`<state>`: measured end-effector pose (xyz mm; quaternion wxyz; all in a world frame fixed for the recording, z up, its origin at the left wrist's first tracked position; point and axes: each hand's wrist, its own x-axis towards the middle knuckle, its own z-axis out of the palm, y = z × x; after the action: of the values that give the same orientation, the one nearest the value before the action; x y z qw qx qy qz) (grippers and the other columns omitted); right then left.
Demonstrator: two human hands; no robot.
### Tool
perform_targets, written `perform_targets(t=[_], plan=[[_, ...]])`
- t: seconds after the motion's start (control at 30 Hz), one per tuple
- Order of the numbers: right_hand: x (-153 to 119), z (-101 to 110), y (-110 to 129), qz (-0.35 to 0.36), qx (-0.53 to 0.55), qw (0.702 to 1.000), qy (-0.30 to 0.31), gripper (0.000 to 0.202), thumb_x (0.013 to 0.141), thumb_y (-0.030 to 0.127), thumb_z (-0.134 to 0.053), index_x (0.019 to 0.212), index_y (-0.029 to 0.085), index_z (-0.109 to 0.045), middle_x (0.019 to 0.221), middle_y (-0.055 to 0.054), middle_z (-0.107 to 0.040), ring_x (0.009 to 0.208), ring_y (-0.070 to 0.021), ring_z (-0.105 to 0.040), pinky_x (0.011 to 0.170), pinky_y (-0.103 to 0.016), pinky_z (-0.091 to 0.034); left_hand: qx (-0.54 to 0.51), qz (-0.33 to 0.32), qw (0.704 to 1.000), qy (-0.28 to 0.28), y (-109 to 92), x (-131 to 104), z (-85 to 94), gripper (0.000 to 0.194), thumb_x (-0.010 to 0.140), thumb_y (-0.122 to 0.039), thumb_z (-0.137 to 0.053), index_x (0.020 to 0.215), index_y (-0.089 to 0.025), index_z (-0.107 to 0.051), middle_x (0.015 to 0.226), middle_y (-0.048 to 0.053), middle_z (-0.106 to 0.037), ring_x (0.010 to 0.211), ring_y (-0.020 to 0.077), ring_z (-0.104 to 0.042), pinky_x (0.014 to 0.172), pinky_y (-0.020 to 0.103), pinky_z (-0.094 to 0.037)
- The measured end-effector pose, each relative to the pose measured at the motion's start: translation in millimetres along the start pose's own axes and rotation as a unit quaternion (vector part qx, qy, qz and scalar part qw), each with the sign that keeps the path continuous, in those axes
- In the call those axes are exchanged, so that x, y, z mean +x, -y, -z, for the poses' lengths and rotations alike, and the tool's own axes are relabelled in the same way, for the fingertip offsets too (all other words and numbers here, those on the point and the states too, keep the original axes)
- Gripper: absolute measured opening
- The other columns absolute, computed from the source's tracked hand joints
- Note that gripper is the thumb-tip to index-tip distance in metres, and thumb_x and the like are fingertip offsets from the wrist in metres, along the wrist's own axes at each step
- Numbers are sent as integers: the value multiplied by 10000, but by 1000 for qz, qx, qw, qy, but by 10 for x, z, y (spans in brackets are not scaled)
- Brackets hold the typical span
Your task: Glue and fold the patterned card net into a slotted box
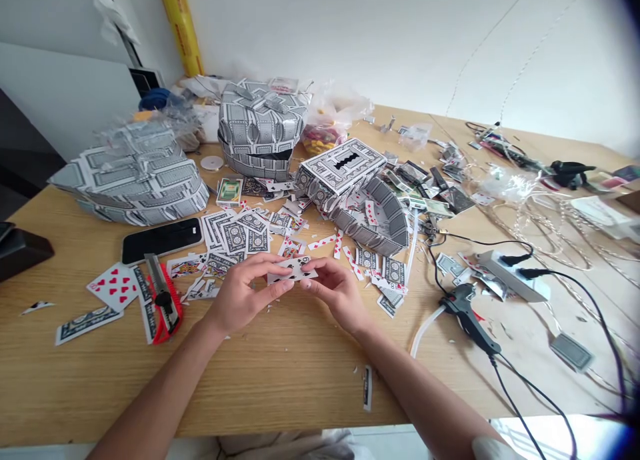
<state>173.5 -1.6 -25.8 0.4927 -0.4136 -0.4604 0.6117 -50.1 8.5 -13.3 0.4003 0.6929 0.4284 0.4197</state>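
Both hands hold one playing card (295,268) just above the desk, its face with black pips turned up. My left hand (245,288) pinches the card's left end between thumb and fingers. At the other end, my right hand (336,290) grips it the same way. Behind the hands lies a loose spread of patterned-back cards (235,235). Cut card strips (338,244) and a few card pieces (393,271) are scattered to the right. A red utility knife (165,300) rests left of my left hand, beside a ten of hearts card (114,285).
Card-covered boxes (265,123) stand at the back, one open (373,217). A black phone (163,240) lies at left. On the right are a glue gun (470,320), a power strip (515,273) and tangled cords (540,217). The desk's front edge (280,433) is near me.
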Motion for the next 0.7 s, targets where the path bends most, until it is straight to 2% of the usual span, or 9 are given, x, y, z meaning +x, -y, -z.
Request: perform_targets(t=[0.13, 0.23, 0.43, 0.6, 0.7], plan=[[1, -2, 6, 2, -1, 1000, -2, 282, 752, 366, -968, 950, 255, -799, 974, -21, -791, 911, -186, -715, 853, -328, -576, -1, 8, 1000, -3, 3, -4, -11, 169, 922, -408, -809, 1010, -275, -866, 1204, 67, -804, 1165, 242, -742, 1055, 368, -557], [-3, -28, 26, 6, 18, 1000, -2, 291, 756, 334, -968, 958, 254, -775, 990, -17, -793, 938, -183, -726, 877, -321, -578, -9, 13, 1000, -10, -4, -10, -23, 162, 924, -402, -807, 982, -258, -853, 1192, 78, -803, 1144, 246, -744, 998, 369, -582], [-14, -74, 57, -27, 72, 997, -20, 599, 729, 288, -987, 1243, 285, -679, 1084, -38, -835, 1015, -220, -766, 948, -383, -601, -34, 30, 999, -24, -6, -23, -57, 214, 930, -415, -803, 1048, -237, -812, 1151, 79, -810, 1102, 247, -751, 895, 352, -618], [5, -67, 17, -50, 89, 994, -40, 446, 661, 283, -1016, 1043, 235, -791, 1099, -43, -837, 1037, -226, -768, 986, -382, -601, -9, 32, 999, -26, 25, -42, -65, 235, 943, -411, -801, 1121, -258, -809, 1150, 51, -810, 970, 205, -765, 855, 320, -608], [17, -72, 9, -46, 88, 994, -52, 422, 635, 287, -1026, 998, 240, -815, 1061, -28, -838, 998, -221, -762, 968, -376, -602, -1, 15, 999, -32, 48, -54, -77, 233, 954, -397, -792, 1149, -270, -812, 1166, 47, -804, 987, 204, -761, 858, 312, -610]])
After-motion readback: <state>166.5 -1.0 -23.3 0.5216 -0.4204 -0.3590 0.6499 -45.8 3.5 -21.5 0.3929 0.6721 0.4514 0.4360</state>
